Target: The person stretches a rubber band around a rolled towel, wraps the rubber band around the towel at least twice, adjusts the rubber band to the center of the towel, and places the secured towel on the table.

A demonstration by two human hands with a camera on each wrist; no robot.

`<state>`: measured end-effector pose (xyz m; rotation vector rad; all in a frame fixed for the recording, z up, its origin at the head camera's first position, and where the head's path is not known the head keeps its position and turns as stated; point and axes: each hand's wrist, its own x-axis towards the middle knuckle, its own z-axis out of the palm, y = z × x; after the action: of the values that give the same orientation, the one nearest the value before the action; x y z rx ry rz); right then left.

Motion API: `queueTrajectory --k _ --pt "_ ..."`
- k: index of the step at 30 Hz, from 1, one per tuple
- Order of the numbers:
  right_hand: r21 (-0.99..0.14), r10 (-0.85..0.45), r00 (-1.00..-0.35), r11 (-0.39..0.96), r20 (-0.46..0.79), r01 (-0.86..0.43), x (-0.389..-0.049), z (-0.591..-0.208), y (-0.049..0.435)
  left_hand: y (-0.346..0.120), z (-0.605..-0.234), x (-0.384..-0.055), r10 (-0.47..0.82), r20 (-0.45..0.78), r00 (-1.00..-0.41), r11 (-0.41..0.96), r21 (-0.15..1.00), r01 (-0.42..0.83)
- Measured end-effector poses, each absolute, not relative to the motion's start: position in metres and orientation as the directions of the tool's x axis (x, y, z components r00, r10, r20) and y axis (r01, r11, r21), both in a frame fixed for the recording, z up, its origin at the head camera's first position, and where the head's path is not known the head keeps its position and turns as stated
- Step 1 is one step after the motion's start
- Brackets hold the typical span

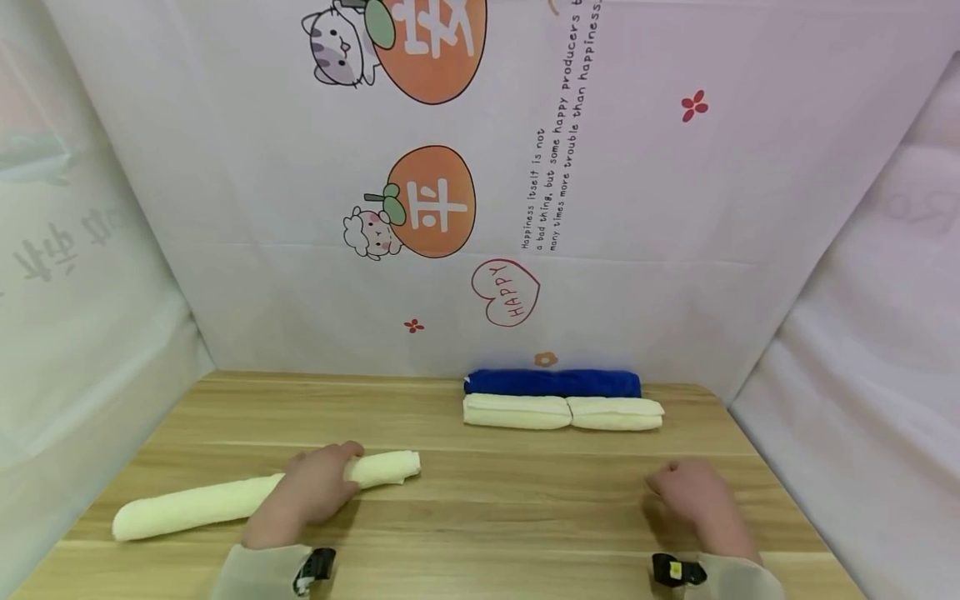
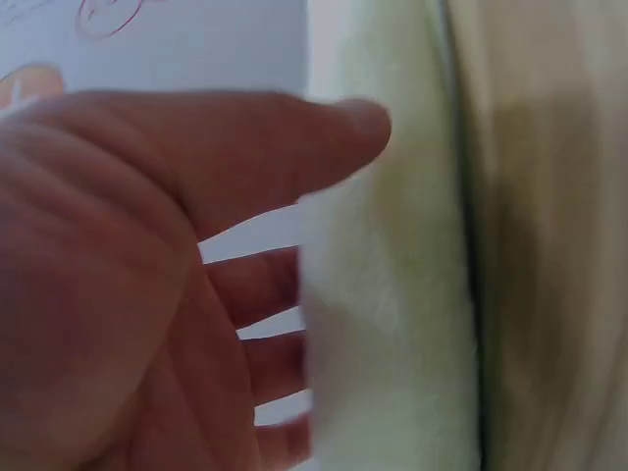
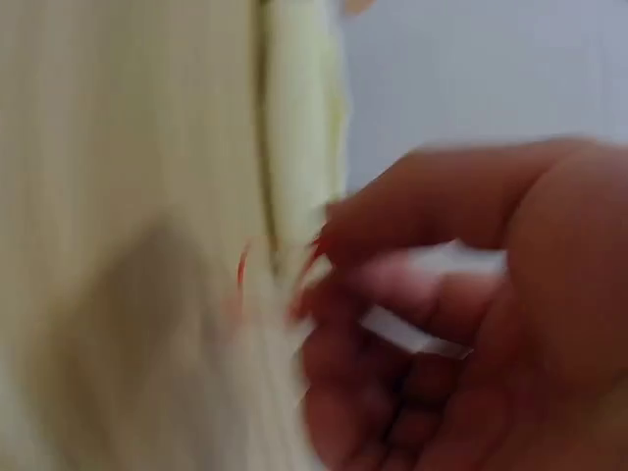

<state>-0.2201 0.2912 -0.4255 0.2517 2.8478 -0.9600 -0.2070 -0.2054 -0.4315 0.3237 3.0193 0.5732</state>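
The left hand [image 1: 317, 485] grips a pale-yellow roll [image 1: 198, 506] lying crosswise. Well apart, beyond its right end — the right hand [image 1: 693, 493], pinching a thin red band [image 3: 311, 263].

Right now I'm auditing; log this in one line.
left grip: holds long roll; right grip: pinches red band; tied roll: beside blue roll

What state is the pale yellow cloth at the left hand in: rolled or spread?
Rolled: in the head view the pale yellow cloth forms a long, narrow tube, with the left hand holding it.
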Motion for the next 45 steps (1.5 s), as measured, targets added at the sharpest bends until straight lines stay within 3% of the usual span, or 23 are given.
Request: queueTrajectory --k 2,5,8,13,18,26,38,45 --pt "-0.652 0.125 -0.977 0.729 -0.175 0.210 -0.221 -0.423 0.286 -0.200 -0.434 -0.208 0.228 0.014 -0.974 0.912 0.347 0.218" --pt "-0.829 0.122 -0.977 0.517 -0.176 0.215 -0.223 -0.416 0.275 -0.195 -0.439 -0.209 0.243 0.047 -0.969 0.910 0.334 0.244" --pt "-0.927 0.101 -0.981 0.323 -0.166 0.190 -0.222 -0.411 0.268 -0.191 -0.443 -0.210 0.260 0.071 -0.963 0.902 0.337 0.269" --pt "-0.992 0.060 -0.992 0.058 -0.112 0.116 -0.220 -0.407 0.260 -0.185 -0.444 -0.210 0.295 0.044 -0.955 0.881 0.374 0.289" --pt "-0.982 -0.005 -0.998 -0.179 -0.062 0.062 -0.219 -0.406 0.255 -0.183 -0.443 -0.210 0.305 0.014 -0.952 0.876 0.389 0.286" --pt "-0.984 -0.054 -0.998 -0.176 0.029 -0.019 -0.217 -0.407 0.249 -0.182 -0.442 -0.209 0.298 -0.004 -0.955 0.879 0.390 0.273" --pt "-0.999 -0.004 -1.000 -0.051 -0.004 0.004 -0.216 -0.403 0.235 -0.181 -0.443 -0.210 0.282 -0.010 -0.959 0.887 0.385 0.257" --pt "-0.990 -0.067 -0.997 -0.143 0.024 -0.014 -0.217 -0.403 0.233 -0.180 -0.443 -0.210 0.288 0.005 -0.958 0.891 0.366 0.270"
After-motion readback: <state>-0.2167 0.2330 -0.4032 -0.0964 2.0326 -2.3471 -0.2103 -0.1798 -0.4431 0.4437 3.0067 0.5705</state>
